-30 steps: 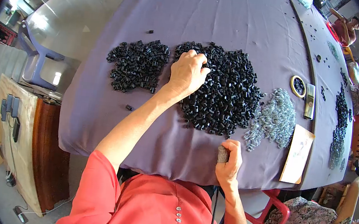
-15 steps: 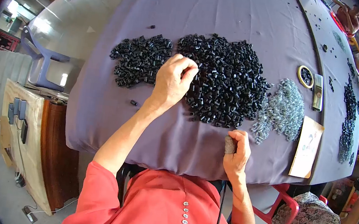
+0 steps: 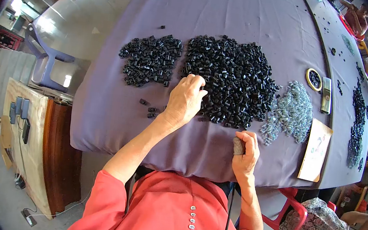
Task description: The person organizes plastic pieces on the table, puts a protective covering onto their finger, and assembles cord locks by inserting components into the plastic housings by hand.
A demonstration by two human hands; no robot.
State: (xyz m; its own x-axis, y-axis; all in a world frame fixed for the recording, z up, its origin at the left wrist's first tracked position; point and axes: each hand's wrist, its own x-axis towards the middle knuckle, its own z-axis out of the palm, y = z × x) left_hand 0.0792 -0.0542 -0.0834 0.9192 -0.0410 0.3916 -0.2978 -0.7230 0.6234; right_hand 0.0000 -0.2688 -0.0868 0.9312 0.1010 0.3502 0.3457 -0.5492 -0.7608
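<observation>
My left hand (image 3: pixel 187 98) is at the near left edge of a large heap of small black plastic pieces (image 3: pixel 233 82). Its fingers are bent together; whatever is between them is hidden. Beside that wrist lie several loose black pieces (image 3: pixel 152 110). A smaller pile of the same pieces (image 3: pixel 149 59) sits to the left, apart from the large heap. My right hand (image 3: pixel 246 156) is closed around a grey, rough-looking object (image 3: pixel 238 146) by the table's near edge, just below the large heap. A black cord (image 3: pixel 229 211) hangs beneath this hand.
Right of the heap are a pile of small clear-grey pieces (image 3: pixel 294 111), a round container (image 3: pixel 314 79), a slim box (image 3: pixel 326 96) and a printed card (image 3: pixel 315 150). More black pieces (image 3: pixel 356 121) line the table's right side. A red chair (image 3: pixel 288 215) and other people are at the right.
My left hand has come down toward me from the gap between the piles. More loose black pieces show beside its wrist. My right hand keeps its hold, and the view has shifted slightly.
</observation>
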